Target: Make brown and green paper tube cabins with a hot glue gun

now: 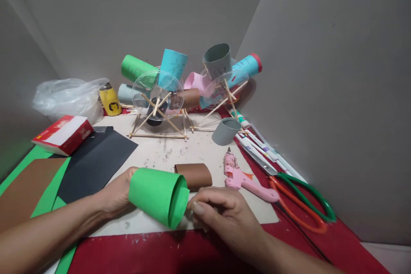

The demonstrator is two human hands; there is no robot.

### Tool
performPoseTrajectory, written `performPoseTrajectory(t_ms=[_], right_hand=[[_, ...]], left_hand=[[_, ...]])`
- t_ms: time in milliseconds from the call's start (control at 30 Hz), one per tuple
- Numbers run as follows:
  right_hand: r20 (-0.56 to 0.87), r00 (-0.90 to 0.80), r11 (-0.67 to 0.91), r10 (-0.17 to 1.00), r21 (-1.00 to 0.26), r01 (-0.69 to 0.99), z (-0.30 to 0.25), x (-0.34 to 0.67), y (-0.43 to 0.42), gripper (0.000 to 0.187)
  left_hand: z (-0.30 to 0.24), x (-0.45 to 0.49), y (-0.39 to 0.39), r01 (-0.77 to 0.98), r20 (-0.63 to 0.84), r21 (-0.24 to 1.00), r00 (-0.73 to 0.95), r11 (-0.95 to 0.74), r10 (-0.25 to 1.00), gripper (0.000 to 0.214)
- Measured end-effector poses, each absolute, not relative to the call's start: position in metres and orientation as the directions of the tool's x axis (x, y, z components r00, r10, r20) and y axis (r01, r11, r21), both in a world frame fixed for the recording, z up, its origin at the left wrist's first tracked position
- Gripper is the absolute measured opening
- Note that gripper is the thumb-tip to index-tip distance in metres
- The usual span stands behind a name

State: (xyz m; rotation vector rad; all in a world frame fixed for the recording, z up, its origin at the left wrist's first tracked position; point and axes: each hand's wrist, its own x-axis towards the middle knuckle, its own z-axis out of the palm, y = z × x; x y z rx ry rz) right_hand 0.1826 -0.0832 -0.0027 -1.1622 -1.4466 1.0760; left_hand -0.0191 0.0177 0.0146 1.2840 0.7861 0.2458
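A rolled green paper tube (154,195) lies tilted across the front, its open end facing right and an inner layer of paper curling loosely inside. My left hand (120,192) grips its far left end; most of the fingers are hidden behind the paper. At the open end, the bent thumb and fingers of my right hand (221,212) pinch together at the tube's edge. Just behind the right fingers rests a brown paper tube (195,177). To the right of it lies a pink hot glue gun (237,175), its nozzle pointing away from me.
At the back stand stick frames (157,136) with clear plastic discs (141,107) and several coloured paper tubes (173,68). A grey tube (226,131) stands nearer. Scissors (302,205) and markers (266,150) lie right; a red box (64,135), black paper (99,158) and plastic bag (70,98) lie left.
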Motion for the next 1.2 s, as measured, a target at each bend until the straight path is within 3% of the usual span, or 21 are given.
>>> performPoseTrajectory(t_ms=[167, 400, 600, 767, 967, 1200], right_hand=[[0.061, -0.04, 0.066, 0.997, -0.988, 0.136, -0.01, 0.178, -0.081, 0.03], [0.165, -0.048, 0.171, 0.985, -0.923, 0.345, -0.013, 0.181, -0.082, 0.029], [0.194, -0.085, 0.211, 0.977, -0.898, 0.385, -0.011, 0.184, -0.083, 0.031], [0.024, -0.1, 0.051, 0.995, -0.958, 0.283, -0.013, 0.182, -0.082, 0.032], [-0.075, -0.049, -0.07, 0.996, -0.994, 0.084, -0.013, 0.181, -0.081, 0.028], [0.049, -0.025, 0.052, 0.998, -0.988, 0.148, -0.014, 0.184, -0.083, 0.025]], left_hand=[[0.009, -0.019, 0.015, 0.113, -0.374, 0.892, 0.729, 0.438, 0.574, 0.027], [-0.001, -0.017, 0.012, -0.002, -0.346, 0.876, 0.695, 0.482, 0.631, 0.031], [-0.004, -0.023, 0.016, -0.066, -0.264, 0.919, 0.629, 0.388, 0.732, 0.023], [0.002, -0.031, 0.024, -0.152, -0.189, 0.949, 0.429, 0.277, 0.883, 0.012], [0.008, -0.03, 0.02, -0.12, -0.162, 0.953, 0.573, 0.278, 0.803, 0.009], [-0.002, -0.028, 0.016, -0.017, -0.163, 0.975, 0.626, 0.222, 0.763, 0.002]])
